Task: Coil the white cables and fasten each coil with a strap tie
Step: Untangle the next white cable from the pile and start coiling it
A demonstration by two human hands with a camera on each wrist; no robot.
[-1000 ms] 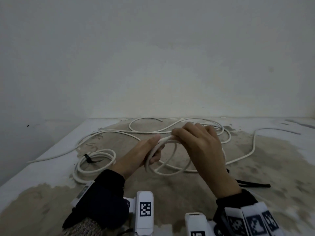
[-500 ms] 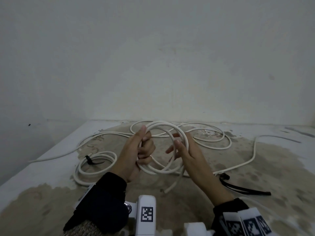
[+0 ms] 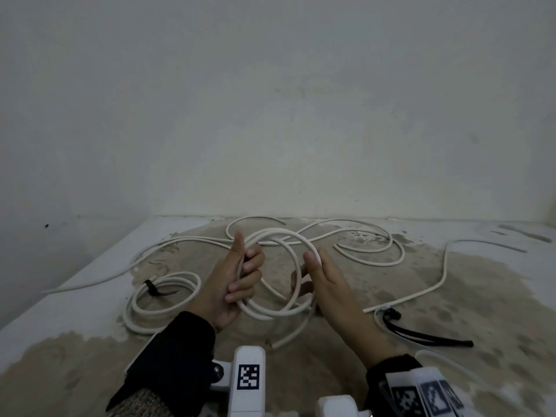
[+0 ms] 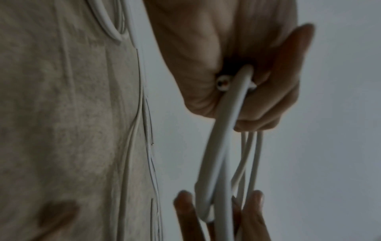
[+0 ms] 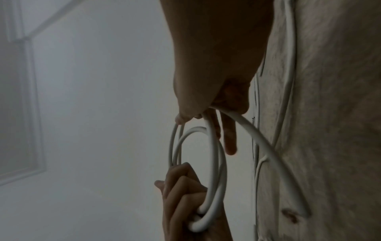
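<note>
I hold a white cable coil upright above the table, between both hands. My left hand grips its left side, fingers curled round the strands and thumb pointing up. My right hand pinches the right side, thumb in front and fingers behind. A loose tail hangs from the coil towards the table. The left wrist view shows the left hand closed on the strands and a cut cable end. In the right wrist view the cable runs between the right hand's thumb and fingers.
A finished coil with a black strap lies on the stained table at the left. Black strap ties lie at the right. Loose white cables sprawl across the back, close to the wall.
The right hand came off the top of the loops and now holds the coil's right side. The coil has risen upright, and the left hand's thumb points up.
</note>
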